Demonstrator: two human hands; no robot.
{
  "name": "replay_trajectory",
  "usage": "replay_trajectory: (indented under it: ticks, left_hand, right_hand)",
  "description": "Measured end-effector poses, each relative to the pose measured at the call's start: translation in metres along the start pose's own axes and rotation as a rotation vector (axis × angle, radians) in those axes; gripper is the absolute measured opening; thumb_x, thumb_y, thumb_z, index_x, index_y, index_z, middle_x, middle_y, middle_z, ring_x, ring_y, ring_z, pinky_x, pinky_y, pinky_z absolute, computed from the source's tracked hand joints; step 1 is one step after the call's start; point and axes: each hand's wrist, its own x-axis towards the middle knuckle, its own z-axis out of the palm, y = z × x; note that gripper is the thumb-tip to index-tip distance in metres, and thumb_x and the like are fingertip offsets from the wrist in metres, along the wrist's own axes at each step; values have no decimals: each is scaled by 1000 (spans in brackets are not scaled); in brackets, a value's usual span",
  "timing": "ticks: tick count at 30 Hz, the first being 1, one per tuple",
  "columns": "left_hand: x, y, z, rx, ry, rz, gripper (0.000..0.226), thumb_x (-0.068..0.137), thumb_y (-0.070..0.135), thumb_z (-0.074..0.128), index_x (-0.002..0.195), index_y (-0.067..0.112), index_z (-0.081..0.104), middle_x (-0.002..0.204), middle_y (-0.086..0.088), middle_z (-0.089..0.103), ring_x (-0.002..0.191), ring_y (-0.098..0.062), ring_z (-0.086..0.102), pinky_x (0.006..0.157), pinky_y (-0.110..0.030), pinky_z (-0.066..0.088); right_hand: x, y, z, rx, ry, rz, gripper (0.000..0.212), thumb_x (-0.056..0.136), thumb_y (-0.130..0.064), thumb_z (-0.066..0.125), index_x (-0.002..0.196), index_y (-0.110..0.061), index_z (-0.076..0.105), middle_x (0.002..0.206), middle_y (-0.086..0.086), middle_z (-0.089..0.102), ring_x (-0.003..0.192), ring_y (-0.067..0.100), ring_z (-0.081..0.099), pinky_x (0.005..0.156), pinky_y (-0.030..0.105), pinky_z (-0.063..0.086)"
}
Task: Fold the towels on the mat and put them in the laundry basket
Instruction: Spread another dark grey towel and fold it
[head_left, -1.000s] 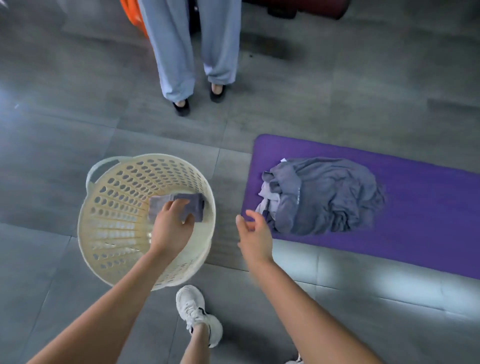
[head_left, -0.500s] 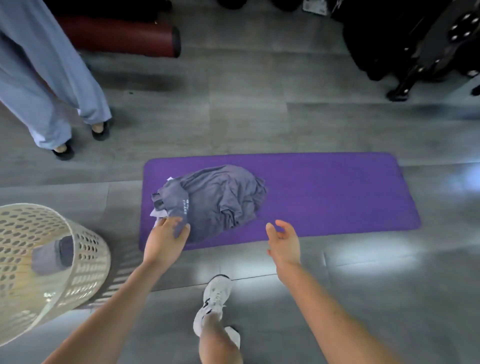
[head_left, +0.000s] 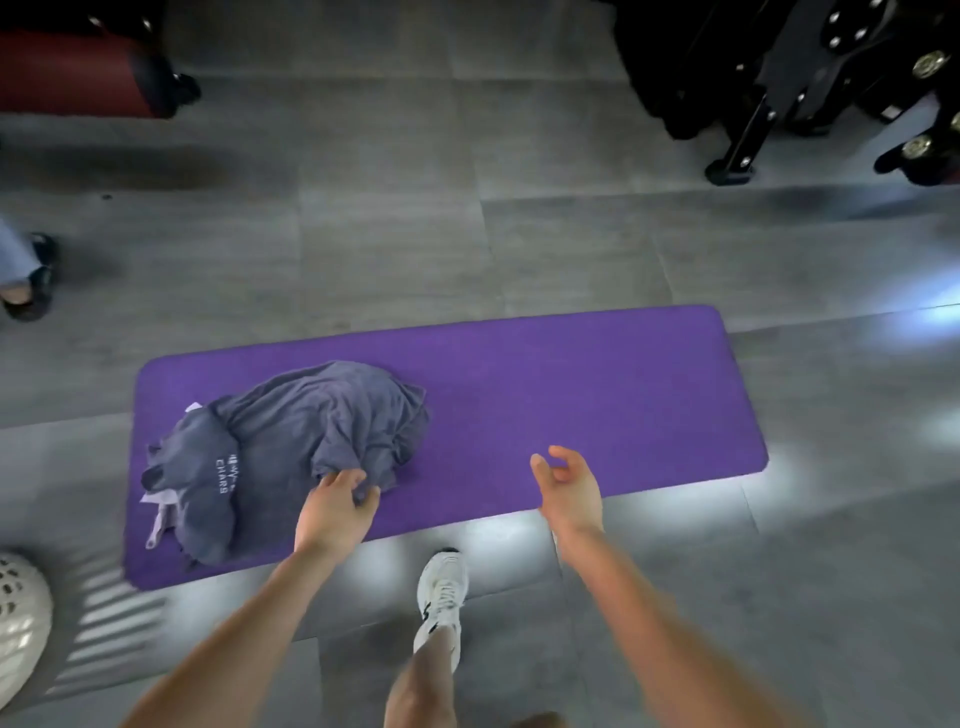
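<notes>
Left hand (head_left: 332, 512) returns to the towels (head_left: 311, 441)

Head view: a second ago this hand was lowering a folded piece into the laundry basket (head_left: 21, 613); now it pinches the near edge of the crumpled grey heap, at 9 o'clock on the purple mat (head_left: 597, 405). The right hand (head_left: 569, 488) hovers empty, fingers loosely spread, over the mat's near edge. The basket sits at 8 o'clock, off the mat. One piece looks delivered; the rest await folding.
</notes>
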Motion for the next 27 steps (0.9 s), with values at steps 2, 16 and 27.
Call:
replay_trajectory:
  ticks: [2,16,27]
  left_hand:
    - [19,24,30,15,-26,-8,35,89,27,58,120,10,59,120,-13,59,110,-31,54,91,-36,42]
    - [201,26,301,192,209,33,39,89,24,58,125,8,56,118,-15,57,109,-35,49,85,-44,46]
    - [360,-171,390,508,697,-191,35,74,18,70,102,1,61,108,-26,56,96,-45,50,81,-53,39]
  right_hand:
    - [38,6,-15,-24,6,9,31,89,-35,61,116,-22,56,78,-14,53,86,20,58,88,45,50]
    - [333,157,46,-407,-285,-189,39,92,-38,56,127,-22,52,90,-9,59,85,12,54,76,27,41]
    - [469,285,284,-618,-535,-822,36,90,-41,57,124,-28,56,111,-8,60,102,12,55,84,30,44]
